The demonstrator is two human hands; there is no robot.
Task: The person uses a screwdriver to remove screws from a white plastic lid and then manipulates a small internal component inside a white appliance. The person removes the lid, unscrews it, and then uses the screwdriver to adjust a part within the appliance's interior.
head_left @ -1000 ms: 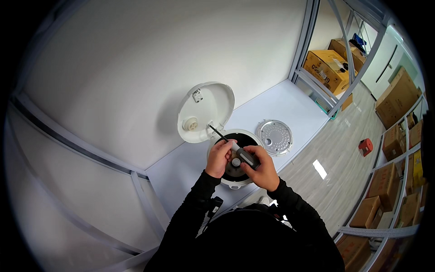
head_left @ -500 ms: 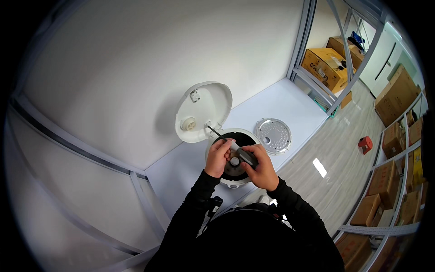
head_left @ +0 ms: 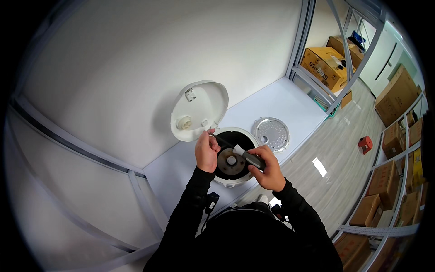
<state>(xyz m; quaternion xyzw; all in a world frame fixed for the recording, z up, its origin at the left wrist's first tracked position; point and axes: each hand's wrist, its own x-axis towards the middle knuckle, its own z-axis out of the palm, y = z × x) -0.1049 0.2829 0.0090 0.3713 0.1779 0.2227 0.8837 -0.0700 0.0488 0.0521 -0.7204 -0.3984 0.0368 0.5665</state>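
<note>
A rice cooker stands on the white table with its white lid tipped back. The dark inside shows a round heating plate with a knob in its middle. Over the opening, my right hand grips the grey and black handle of a screwdriver, which has a white collar. Its thin dark shaft points left toward the lid's hinge. My left hand is closed at the shaft's tip end, beside the hinge. Whether those fingers also pinch something small cannot be made out.
A round perforated metal plate lies on the table right of the cooker. A white wall rises behind. To the right are metal posts, a yellow carton, a red object on the floor and shelves of cardboard boxes.
My left hand has slid from near the screwdriver's collar to its tip end. My right hand has moved slightly right and down with the handle, and the screwdriver tip has left the lid's hinge.
</note>
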